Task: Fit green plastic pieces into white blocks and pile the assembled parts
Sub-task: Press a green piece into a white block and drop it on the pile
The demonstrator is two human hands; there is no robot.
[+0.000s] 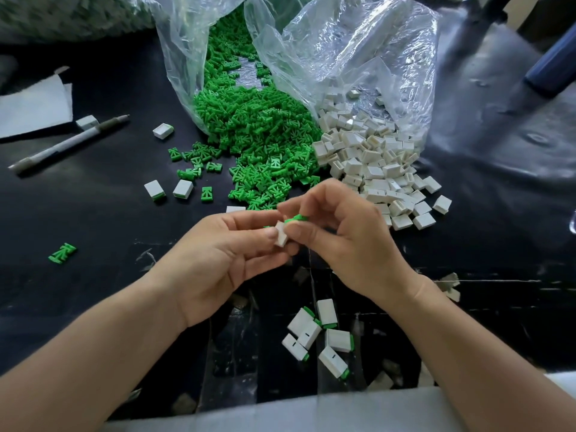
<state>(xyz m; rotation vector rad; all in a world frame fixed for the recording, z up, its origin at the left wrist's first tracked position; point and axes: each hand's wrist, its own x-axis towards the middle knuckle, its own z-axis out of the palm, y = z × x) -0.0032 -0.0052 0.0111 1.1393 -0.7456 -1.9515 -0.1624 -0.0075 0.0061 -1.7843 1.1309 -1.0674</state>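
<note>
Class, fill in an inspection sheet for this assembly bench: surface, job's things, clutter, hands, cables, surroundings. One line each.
Surface: black table, scuffed and torn near the front edge.
Job's things: green pieces and white blocks spill from clear bags; assembled parts lie in a small pile near the front.
Clutter: pen, white paper, stray pieces scattered at the left.
Hands: left hand pinches a white block; right hand pinches a green piece against it.
Cables: nothing seen.
Surroundings: dark blue cylinder at the far right, unclear what it is.
</note>
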